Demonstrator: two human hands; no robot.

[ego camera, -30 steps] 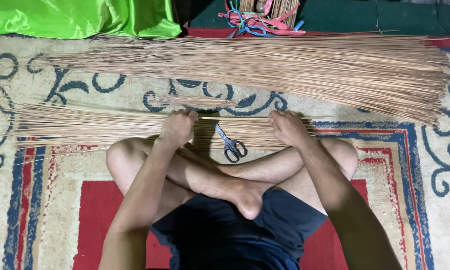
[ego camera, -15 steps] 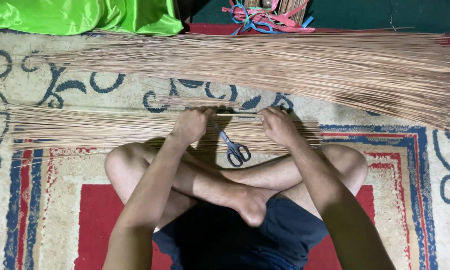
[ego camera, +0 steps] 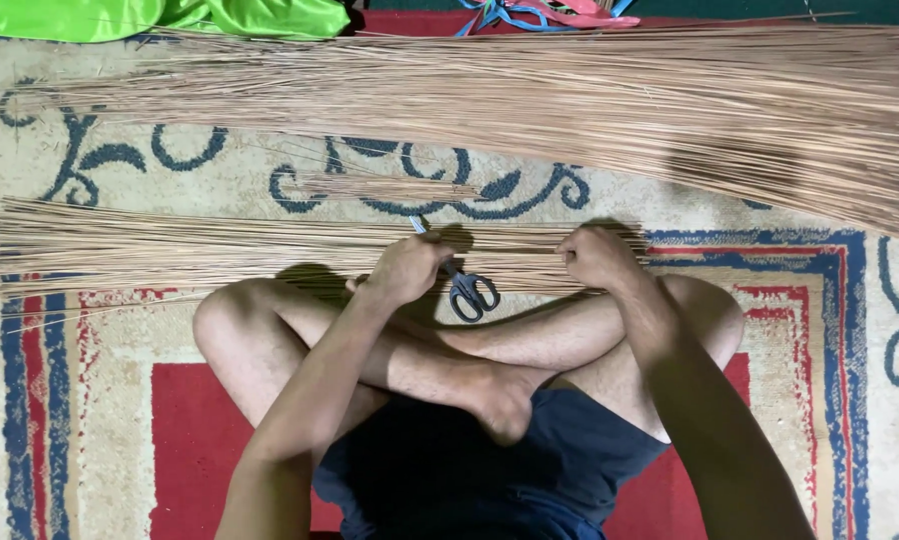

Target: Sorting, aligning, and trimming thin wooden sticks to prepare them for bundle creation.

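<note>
Sitting cross-legged on a patterned carpet (ego camera: pixel 120 180) of cream, blue and red, the person reaches both hands to a near bundle of thin tan sticks (ego camera: pixel 170 250) lying left to right just beyond the knees. The left hand (ego camera: pixel 407 270) is curled over the sticks near the bundle's middle, its grip narrow and apparently closed on a few of them. The right hand (ego camera: pixel 595 256) is fisted at the bundle's right end, grip closed around sticks there. Between the hands, grey-handled metal scissors (ego camera: pixel 467 287) lie on the bundle, blades pointing far-left. Farther off lies a larger, longer heap of the same tan sticks (ego camera: pixel 570 95). At the far left edge sits a bright green shiny cloth (ego camera: pixel 150 17); blue and pink cords (ego camera: pixel 540 13) lie at the far middle.
</note>
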